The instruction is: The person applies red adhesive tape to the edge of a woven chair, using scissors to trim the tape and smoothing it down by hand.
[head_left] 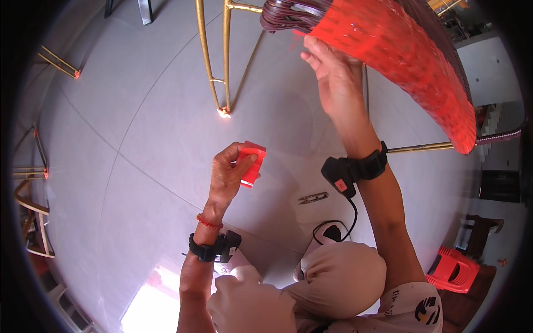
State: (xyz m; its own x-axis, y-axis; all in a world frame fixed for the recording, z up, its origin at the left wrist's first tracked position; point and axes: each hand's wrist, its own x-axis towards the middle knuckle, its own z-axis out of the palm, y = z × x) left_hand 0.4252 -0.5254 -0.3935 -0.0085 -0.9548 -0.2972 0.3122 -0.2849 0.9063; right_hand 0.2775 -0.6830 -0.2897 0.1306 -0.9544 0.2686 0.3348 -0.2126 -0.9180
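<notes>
My left hand [229,169] is closed around a roll of red tape [252,161], held above the floor with the thumb across its face. My right hand [333,72] reaches up to a curved woven chair part [419,33] with dark purple strands. Shiny, creased red film [383,47] covers much of that part. The right fingers are stretched out and touch the lower left edge of the film; some fingertips are hidden against it. A bundle of dark purple cord strands [286,16] sticks out beside them.
Small thread snips [313,197] lie on the grey tiled floor [161,127] near my feet. Gold metal legs [226,61] stand ahead, their foot wrapped. More frames [34,205] are at far left. A red plastic stool [452,270] is at lower right.
</notes>
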